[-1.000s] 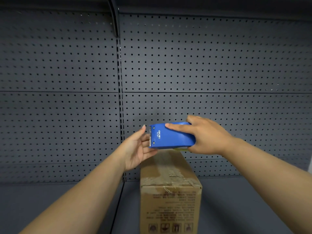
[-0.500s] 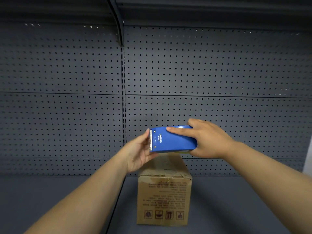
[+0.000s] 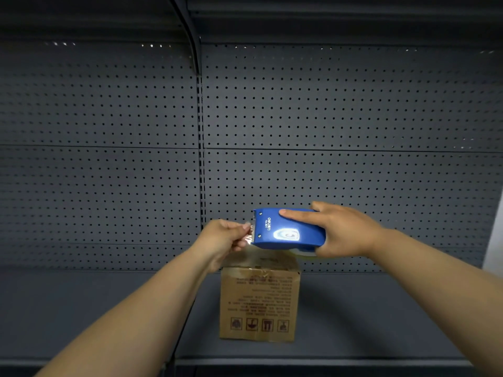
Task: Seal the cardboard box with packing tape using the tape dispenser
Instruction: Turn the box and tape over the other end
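Observation:
A brown cardboard box (image 3: 260, 300) with upside-down print stands upright on the dark shelf, its top flaps closed and covered with old crinkled tape. Above the box I hold a blue tape dispenser (image 3: 285, 230) level in my right hand (image 3: 343, 231), index finger laid along its top. My left hand (image 3: 223, 239) is at the dispenser's toothed left end, thumb and fingers pinched on the shiny free end of the clear tape (image 3: 249, 235). The tape roll is mostly hidden under the dispenser.
A grey pegboard back wall (image 3: 326, 118) rises right behind the box, split by a slotted upright (image 3: 201, 159). The dark shelf (image 3: 367, 317) runs left and right of the box, with its front edge (image 3: 299, 361) near me. An upper shelf overhangs.
My left hand went from lying open against the dispenser's end to pinching the tape end. The view pulled back, so the box sits lower and shows its whole front.

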